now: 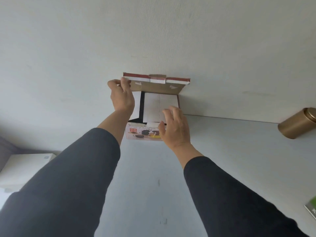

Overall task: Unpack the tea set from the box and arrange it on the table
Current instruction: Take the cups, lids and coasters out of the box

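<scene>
A cardboard tea set box (pixel 142 133) with a printed picture of cups on its front stands on the grey table (pixel 222 151) against the wall. Its lid (pixel 159 85) is raised, brown inside with a red and white edge. White inner flaps (pixel 153 106) cover the contents, so the tea set itself is hidden. My left hand (pixel 122 96) pinches the lid's left corner. My right hand (pixel 176 129) hovers with fingers spread over the box's right front, touching or just above the white flaps.
A gold metal canister (pixel 297 124) stands at the table's far right. A green and white item (pixel 312 211) shows at the right edge. A white box (pixel 22 170) lies lower left, beside the table. The wall is right behind the box.
</scene>
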{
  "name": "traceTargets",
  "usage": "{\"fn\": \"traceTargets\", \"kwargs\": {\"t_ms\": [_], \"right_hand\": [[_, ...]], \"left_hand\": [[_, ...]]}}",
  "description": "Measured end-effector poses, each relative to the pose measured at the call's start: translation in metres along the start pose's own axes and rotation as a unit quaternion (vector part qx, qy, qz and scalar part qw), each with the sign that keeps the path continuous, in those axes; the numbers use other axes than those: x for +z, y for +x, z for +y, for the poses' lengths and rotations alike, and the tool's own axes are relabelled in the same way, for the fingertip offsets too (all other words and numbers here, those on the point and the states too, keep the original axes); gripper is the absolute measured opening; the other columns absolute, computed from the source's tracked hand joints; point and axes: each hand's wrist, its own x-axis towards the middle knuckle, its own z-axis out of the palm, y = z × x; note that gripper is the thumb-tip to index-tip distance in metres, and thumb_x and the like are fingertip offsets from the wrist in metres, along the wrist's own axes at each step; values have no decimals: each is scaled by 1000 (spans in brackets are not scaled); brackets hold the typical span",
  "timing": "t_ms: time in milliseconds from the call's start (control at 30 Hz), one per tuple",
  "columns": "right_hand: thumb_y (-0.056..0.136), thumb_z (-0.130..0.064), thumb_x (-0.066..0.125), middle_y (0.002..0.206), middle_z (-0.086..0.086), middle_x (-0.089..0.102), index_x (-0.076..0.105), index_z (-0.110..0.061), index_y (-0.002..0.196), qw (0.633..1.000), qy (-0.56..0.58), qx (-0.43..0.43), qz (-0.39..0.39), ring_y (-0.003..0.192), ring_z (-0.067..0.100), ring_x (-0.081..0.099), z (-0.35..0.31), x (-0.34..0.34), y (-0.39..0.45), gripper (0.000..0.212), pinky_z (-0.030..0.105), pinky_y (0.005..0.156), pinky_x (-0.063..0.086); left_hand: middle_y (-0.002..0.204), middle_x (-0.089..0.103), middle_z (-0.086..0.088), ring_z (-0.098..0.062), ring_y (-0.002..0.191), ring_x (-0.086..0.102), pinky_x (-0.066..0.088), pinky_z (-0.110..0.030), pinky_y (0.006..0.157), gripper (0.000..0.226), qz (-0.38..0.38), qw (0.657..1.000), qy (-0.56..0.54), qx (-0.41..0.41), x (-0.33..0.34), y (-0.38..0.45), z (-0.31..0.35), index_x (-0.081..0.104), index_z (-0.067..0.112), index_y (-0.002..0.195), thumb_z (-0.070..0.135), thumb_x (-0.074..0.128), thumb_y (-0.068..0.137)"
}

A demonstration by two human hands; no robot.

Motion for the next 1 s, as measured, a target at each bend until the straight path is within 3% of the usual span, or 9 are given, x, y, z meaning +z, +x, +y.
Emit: {"fn": "traceTargets", "kwargs": {"t_ms": [100, 233, 300, 367, 533, 667, 767, 900, 1000], "right_hand": [[81, -12, 55, 108, 15, 64, 67, -3, 101, 998, 33, 0, -60, 98, 34, 62, 7, 4, 17, 25, 41, 78, 55], [95, -22, 42, 142, 4, 43, 53, -19, 130, 969, 19, -45, -243, 130, 25, 37, 6, 8, 43, 37, 40, 101, 37], [96, -29, 40, 151, 1, 31, 46, -29, 137, 954, 10, -81, -288, 139, 22, 25, -3, 11, 55, 41, 45, 107, 29], [96, -33, 41, 152, 2, 27, 48, -32, 134, 947, 8, -104, -303, 142, 22, 18, -11, 16, 62, 39, 47, 109, 25], [93, -36, 42, 149, 3, 31, 59, -29, 115, 949, 12, -115, -292, 141, 23, 18, -16, 20, 69, 28, 46, 107, 25], [90, -34, 47, 146, 3, 34, 57, -22, 97, 947, -7, -130, -295, 138, 24, 22, -25, 17, 70, 18, 46, 106, 25], [82, -29, 56, 122, 4, 49, 39, -21, 83, 959, 0, -140, -248, 118, 25, 40, -27, 4, 72, 19, 40, 97, 35], [70, -21, 51, 96, 4, 56, 38, -17, 71, 975, 14, -133, -179, 97, 26, 48, -17, -27, 85, 14, 31, 77, 31], [63, -21, 48, 87, 6, 60, 47, -15, 64, 983, -21, -133, -123, 95, 29, 53, 1, -49, 92, 6, 32, 76, 31]], "left_hand": [[127, 59, -3, -12, 79, 53, 40, -24, 68, 22, -71, 988, 108, 87, 7, 11, -1, 44, 12, 117, 18, 31, 101], [148, 38, -1, -27, 130, 42, 41, -42, 96, 55, -157, 922, 311, 169, 17, 31, -26, 33, 24, 139, 6, 50, 90], [159, 14, 5, -24, 143, 23, 37, -49, 105, 70, -183, 895, 378, 150, 19, 37, -39, 25, 30, 144, 8, 58, 86], [160, 3, 6, -23, 145, 18, 34, -50, 108, 80, -198, 888, 398, 115, 18, 41, -46, 19, 31, 147, 12, 64, 83], [156, 13, 6, -29, 127, 42, 45, -46, 97, 83, -208, 897, 375, 104, 15, 48, -53, 24, 31, 143, 19, 71, 76], [159, 6, 2, -32, 133, 37, 43, -43, 99, 87, -218, 895, 376, 103, 12, 50, -49, 21, 34, 144, 17, 72, 75], [160, 5, 0, -32, 139, 29, 39, -45, 105, 87, -202, 895, 380, 116, 9, 49, -32, 17, 32, 148, 9, 65, 79], [158, 9, -2, -32, 141, 23, 37, -53, 104, 91, -182, 843, 472, 182, 2, 54, -12, 17, 32, 148, -5, 60, 77], [156, 13, -7, -29, 144, 13, 28, -52, 106, 89, -152, 793, 544, 228, -7, 56, -15, 14, 33, 149, -3, 58, 81]]}}
